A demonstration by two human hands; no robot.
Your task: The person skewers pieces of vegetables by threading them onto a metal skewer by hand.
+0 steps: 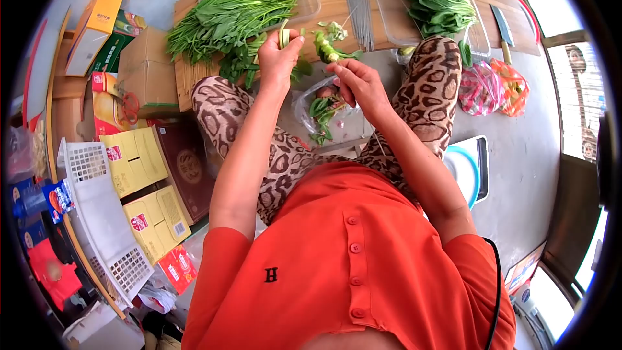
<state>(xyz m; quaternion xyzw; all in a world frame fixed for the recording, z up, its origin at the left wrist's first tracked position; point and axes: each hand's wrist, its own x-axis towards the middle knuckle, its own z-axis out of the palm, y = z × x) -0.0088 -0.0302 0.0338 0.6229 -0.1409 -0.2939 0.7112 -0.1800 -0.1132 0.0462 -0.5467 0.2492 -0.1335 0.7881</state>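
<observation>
My left hand is closed around a pale green vegetable stalk, its end sticking up past the fingers. Close beside it, my right hand pinches a leafy green vegetable at its pale base, with the fingertips pressed together. Below both hands, between the knees, a clear plastic bag holds green leaves and trimmings. A large heap of long-stemmed greens lies in a clear tray beyond my left hand. Dark green leafy vegetables fill part of another clear tray beyond my right hand.
Metal skewers lie between the trays on the wooden board. A knife rests at the right, near pink-striped and orange bags. Cartons and a white plastic basket stand left; a blue-rimmed basin sits right.
</observation>
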